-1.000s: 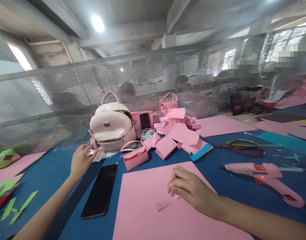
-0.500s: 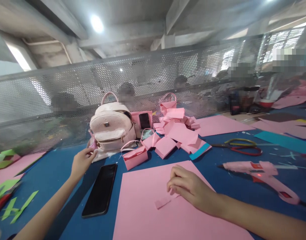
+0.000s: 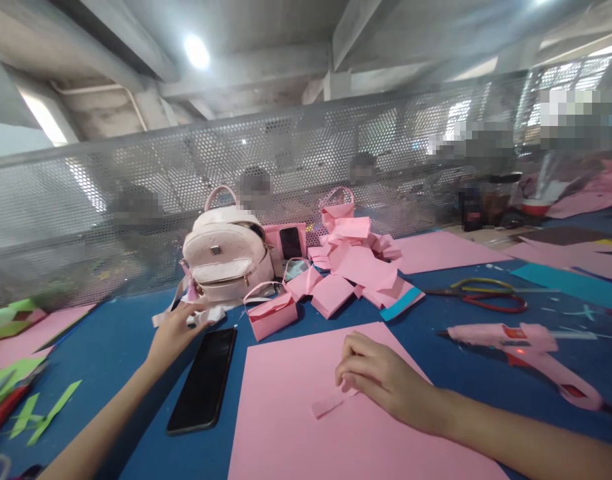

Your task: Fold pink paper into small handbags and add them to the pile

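Observation:
My left hand (image 3: pixel 179 333) reaches over the table in front of the white backpack (image 3: pixel 226 257). Its fingers are apart and curved, at a crumpled white tissue (image 3: pixel 215 315); whether they touch it I cannot tell. A black phone (image 3: pixel 202 383) lies just right of the left forearm. My right hand (image 3: pixel 369 370) rests on a large pink sheet (image 3: pixel 286 433), fingers curled closed on a small pink paper strip (image 3: pixel 327 406). The strip's free end points left; its other end is hidden by the fingers. Beyond the sheet sits a small pink paper handbag (image 3: pixel 273 315).
A pink glue gun (image 3: pixel 516 337) with a lit red light lies at right, below red-and-yellow-handled scissors (image 3: pixel 486 293). Folded pink paper pieces (image 3: pixel 356 257) are heaped behind the sheet. Green paper strips (image 3: pixel 51 413) lie at left. A perforated metal screen (image 3: pixel 296 147) stands behind.
My left hand has moved right and slightly nearer, away from the backpack's side, and its fingers have spread. The right hand keeps its place with the pink paper strip.

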The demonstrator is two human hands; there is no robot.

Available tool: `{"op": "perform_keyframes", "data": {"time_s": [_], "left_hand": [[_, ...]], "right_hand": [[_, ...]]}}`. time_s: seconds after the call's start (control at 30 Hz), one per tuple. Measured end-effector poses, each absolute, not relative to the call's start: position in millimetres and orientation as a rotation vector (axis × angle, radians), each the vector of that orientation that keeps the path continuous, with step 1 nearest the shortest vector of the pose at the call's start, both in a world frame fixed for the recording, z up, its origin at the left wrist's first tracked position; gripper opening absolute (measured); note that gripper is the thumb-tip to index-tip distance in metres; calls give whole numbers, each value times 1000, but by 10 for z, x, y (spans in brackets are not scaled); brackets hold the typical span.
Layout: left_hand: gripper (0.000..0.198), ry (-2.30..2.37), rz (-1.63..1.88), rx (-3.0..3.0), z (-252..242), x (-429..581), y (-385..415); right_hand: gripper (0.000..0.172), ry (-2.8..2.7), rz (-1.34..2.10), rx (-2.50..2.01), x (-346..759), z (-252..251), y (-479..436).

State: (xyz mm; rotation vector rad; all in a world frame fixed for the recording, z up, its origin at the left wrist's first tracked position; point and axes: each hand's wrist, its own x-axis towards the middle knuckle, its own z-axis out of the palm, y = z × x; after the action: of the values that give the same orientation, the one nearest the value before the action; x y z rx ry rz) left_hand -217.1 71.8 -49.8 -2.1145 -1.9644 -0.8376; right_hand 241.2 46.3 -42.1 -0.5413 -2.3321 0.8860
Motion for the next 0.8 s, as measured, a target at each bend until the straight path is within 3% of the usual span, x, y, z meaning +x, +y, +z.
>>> {"op": "perform_keyframes", "data": {"time_s": [0.33,0.8], "left_hand": [[38,-1969,-701,-2137,-473,-2086,770],[26,-2037,-937,-2105,-511,-2140,885]], "right_hand": [[25,-2338,862,-552,2405,-404,465],[25,-2321,903,-567,2418,-423,470]]}}
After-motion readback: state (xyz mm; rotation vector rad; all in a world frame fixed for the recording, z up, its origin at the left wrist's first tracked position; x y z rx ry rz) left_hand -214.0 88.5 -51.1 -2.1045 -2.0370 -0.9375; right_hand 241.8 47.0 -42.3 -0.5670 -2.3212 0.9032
